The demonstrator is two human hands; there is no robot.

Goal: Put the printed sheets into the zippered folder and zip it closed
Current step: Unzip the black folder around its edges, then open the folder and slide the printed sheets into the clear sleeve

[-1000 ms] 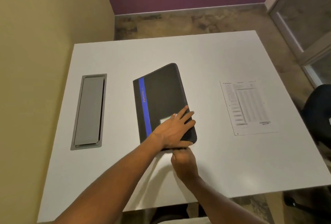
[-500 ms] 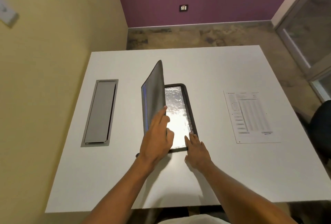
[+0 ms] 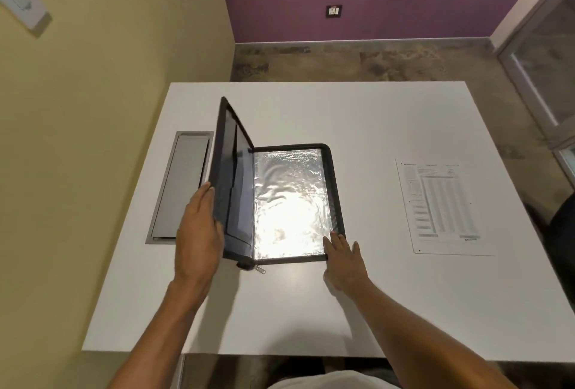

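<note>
The black zippered folder (image 3: 337, 201) lies unzipped in the middle of the white table (image 3: 373, 310). Its right half is flat and shows a shiny clear plastic sleeve (image 3: 289, 205). Its front cover (image 3: 231, 177) stands tilted up past vertical toward the left, and my left hand (image 3: 197, 233) grips that cover's outer edge. My right hand (image 3: 343, 259) rests with spread fingers on the folder's near right corner. The zipper pull (image 3: 259, 269) hangs at the near end of the spine. The printed sheets (image 3: 441, 208) lie flat to the right, apart from the folder.
A grey metal cable hatch (image 3: 179, 189) is set into the table just left of the raised cover. A dark chair (image 3: 563, 220) shows at the right edge. A yellow wall runs along the table's left side.
The folder went from shut to open: my left hand has swung the cover up and leftward. My right hand moved from the near edge to the near right corner.
</note>
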